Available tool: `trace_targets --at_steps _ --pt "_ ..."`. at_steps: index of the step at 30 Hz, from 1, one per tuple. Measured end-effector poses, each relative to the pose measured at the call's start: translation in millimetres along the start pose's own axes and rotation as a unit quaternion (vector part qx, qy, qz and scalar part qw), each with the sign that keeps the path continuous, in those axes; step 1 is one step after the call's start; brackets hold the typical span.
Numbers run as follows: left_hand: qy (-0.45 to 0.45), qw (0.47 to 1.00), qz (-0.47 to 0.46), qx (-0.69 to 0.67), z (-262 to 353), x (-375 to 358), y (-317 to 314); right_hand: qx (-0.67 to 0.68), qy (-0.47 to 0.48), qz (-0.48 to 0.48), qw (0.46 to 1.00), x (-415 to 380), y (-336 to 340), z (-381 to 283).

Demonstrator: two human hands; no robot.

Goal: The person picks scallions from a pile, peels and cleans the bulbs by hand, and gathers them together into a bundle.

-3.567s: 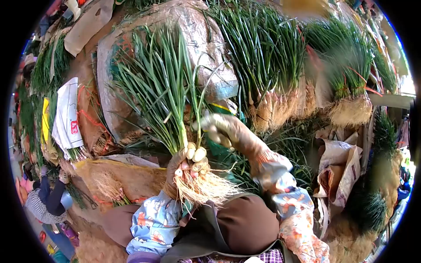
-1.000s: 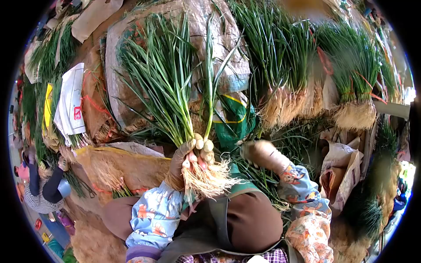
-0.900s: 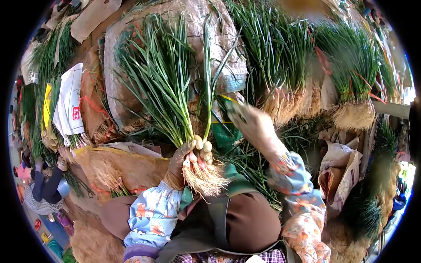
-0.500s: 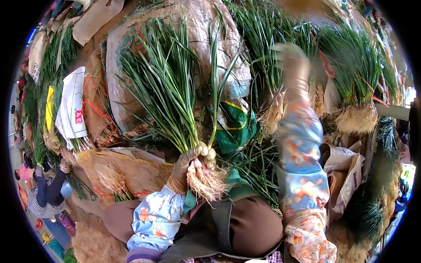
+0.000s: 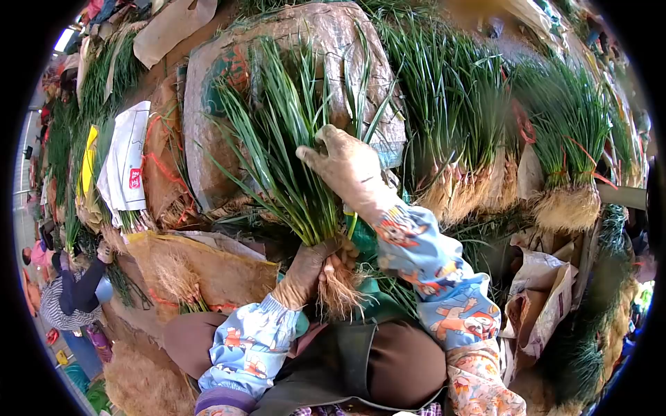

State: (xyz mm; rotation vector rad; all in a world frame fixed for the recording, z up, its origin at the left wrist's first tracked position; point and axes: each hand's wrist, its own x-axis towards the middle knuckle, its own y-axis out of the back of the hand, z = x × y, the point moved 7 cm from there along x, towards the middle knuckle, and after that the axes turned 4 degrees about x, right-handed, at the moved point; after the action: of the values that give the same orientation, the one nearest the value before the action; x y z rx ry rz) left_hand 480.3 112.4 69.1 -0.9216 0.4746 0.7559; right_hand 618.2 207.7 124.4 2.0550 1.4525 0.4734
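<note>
In the head view my left hand [image 5: 313, 267] is closed around the lower stems of a bunch of green garlic [image 5: 295, 156]. Its long leaves fan up and to the left, while pinkish bulbs and pale roots [image 5: 338, 295] hang below my fingers. My right hand [image 5: 347, 166] is at the right side of the leaves, thumb and forefinger apart; its other fingers are partly hidden. Behind the bunch lies a large woven sack [image 5: 215, 66]. A green cloth or bag shows beneath my right forearm.
Root-on bunches [image 5: 454, 184] stand to the right, with tied bunches [image 5: 565, 201] beyond them. An open paper bag [image 5: 541, 298] sits at my right. Brown sacking [image 5: 232, 274] and a white printed sack [image 5: 128, 163] lie left. Another person [image 5: 73, 295] works at far left.
My right hand has come left and down from the standing bunches to the leaves of the held bunch. The bulbs in my left hand are now more covered by its fingers.
</note>
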Motion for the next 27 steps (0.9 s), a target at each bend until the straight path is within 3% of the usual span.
trace_targets --at_steps 3,6,7,9,10,11,13,14,17,18,19,20,21,23,24,25,26,27 --pt "0.042 0.998 0.024 0.029 -11 1 14 -0.01 0.024 0.074 0.997 -1 -3 13" --pt "0.041 0.997 0.059 -0.002 -20 6 20 0.161 0.037 0.107 0.981 -21 6 16" --pt "-0.002 0.996 0.075 0.054 -8 3 13 0.368 -0.079 0.016 0.926 -30 -3 15" --pt "0.028 0.987 0.058 0.149 -1 -4 15 0.483 -0.134 -0.119 0.857 -33 -22 7" --pt "0.027 0.989 0.066 0.131 1 -7 11 0.472 -0.152 -0.147 0.856 -28 -30 10" --pt "0.002 0.991 0.069 0.118 1 -7 11 0.582 -0.184 -0.058 0.79 -21 -25 16" --pt "-0.021 0.999 0.017 0.026 14 -7 3 0.631 -0.218 -0.015 0.745 -2 -15 63" --pt "-0.028 0.999 0.014 -0.043 29 -11 -7 0.632 -0.215 0.024 0.745 -5 -2 72" --pt "-0.101 0.986 -0.096 -0.089 50 -33 -29 0.739 -0.139 0.165 0.639 -4 47 146" --pt "-0.125 0.979 -0.133 -0.087 53 -37 -29 0.626 -0.207 0.336 0.673 -21 87 186" --pt "-0.158 0.977 -0.12 -0.076 67 -45 -35 0.562 -0.202 0.345 0.724 -35 122 194" --pt "-0.172 0.966 -0.155 -0.112 75 -45 -30 0.46 -0.184 0.262 0.828 -48 142 169" --pt "-0.186 0.952 -0.189 -0.152 83 -44 -24 0.44 -0.166 0.141 0.872 -56 130 154" --pt "-0.233 0.947 -0.198 -0.094 86 -42 -29 0.365 -0.08 -0.103 0.922 -83 104 119" --pt "-0.182 0.973 -0.076 -0.118 76 -32 -22 0.067 -0.1 -0.307 0.944 -101 71 113" --pt "-0.127 0.981 0.048 -0.136 65 -27 -12 -0.238 -0.109 -0.472 0.842 -120 56 126" --pt "-0.006 0.976 -0.042 -0.216 32 -15 1 -0.388 0.003 -0.314 0.866 -89 51 158" --pt "-0.057 0.979 0.015 -0.196 38 -10 -11 -0.402 -0.049 -0.207 0.891 -56 66 169"
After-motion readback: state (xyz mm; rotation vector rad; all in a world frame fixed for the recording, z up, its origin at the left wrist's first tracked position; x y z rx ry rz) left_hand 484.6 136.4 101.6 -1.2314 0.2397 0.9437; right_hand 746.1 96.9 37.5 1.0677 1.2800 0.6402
